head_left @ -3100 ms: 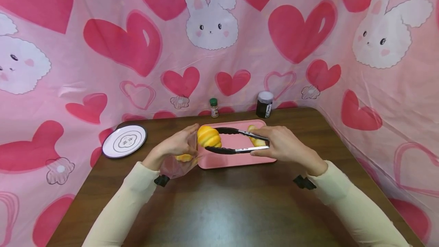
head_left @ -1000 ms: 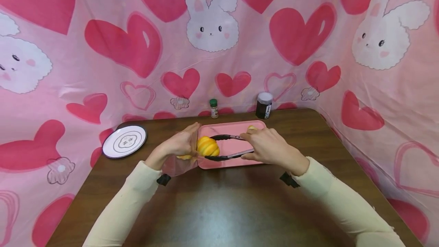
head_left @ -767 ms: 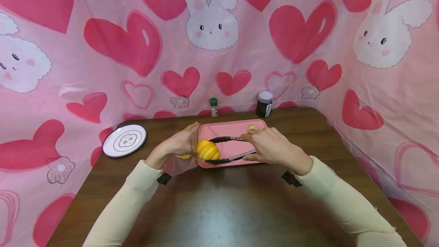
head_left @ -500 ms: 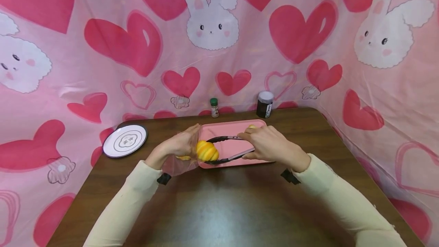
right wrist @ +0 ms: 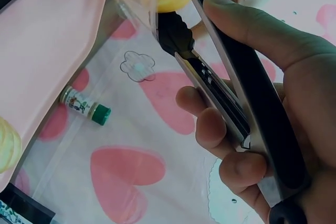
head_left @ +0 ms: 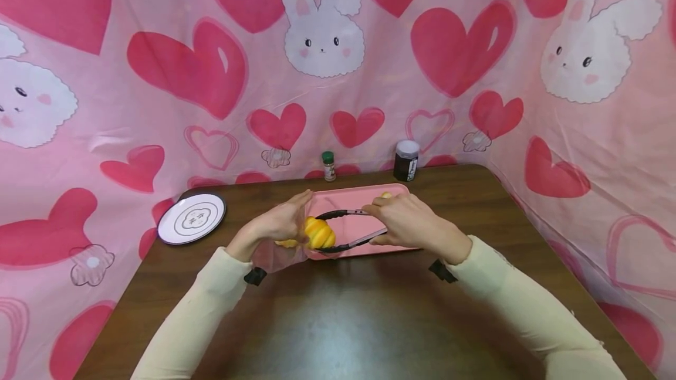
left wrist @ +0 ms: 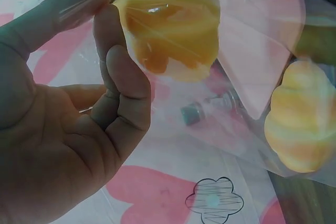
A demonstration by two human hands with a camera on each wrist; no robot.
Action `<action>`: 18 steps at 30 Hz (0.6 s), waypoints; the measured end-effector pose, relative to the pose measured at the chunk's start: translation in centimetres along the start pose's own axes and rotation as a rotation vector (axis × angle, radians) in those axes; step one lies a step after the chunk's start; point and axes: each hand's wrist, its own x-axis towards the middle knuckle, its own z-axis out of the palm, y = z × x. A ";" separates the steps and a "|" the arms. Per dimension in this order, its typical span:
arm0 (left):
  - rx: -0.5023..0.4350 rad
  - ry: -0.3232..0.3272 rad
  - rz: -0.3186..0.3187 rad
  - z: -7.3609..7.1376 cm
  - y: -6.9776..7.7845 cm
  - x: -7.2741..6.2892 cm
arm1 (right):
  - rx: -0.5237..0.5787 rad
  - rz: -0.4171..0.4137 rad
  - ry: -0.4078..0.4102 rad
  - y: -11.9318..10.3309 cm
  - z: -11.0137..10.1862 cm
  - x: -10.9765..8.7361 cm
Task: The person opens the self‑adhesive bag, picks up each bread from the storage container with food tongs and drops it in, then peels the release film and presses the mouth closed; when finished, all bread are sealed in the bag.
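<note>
Heart-printed pink cloth (head_left: 388, 72) lines the room beyond the dark worktop (head_left: 338, 315). Near the left end of the pink tray (head_left: 350, 199), the left hand's grip (head_left: 281, 221) pinches a clear bag (head_left: 274, 258); the right hand's grip (head_left: 416, 224) clasps tongs (right wrist: 257, 98) bracketing a yellow roll (head_left: 319, 234) at the bag's right edge.

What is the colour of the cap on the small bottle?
The cap is green; it shows best in the right wrist view.
</note>
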 end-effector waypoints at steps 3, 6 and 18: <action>0.009 -0.005 -0.004 0.0 0.1 0.0 | -0.023 -0.003 0.010 -0.2 0.0 0.1; -0.027 -0.031 -0.022 0.0 0.2 -0.1 | -0.009 0.023 0.000 -0.4 0.0 0.3; -0.071 -0.014 -0.005 0.1 0.8 -0.3 | -0.044 0.002 0.031 -0.9 0.5 0.6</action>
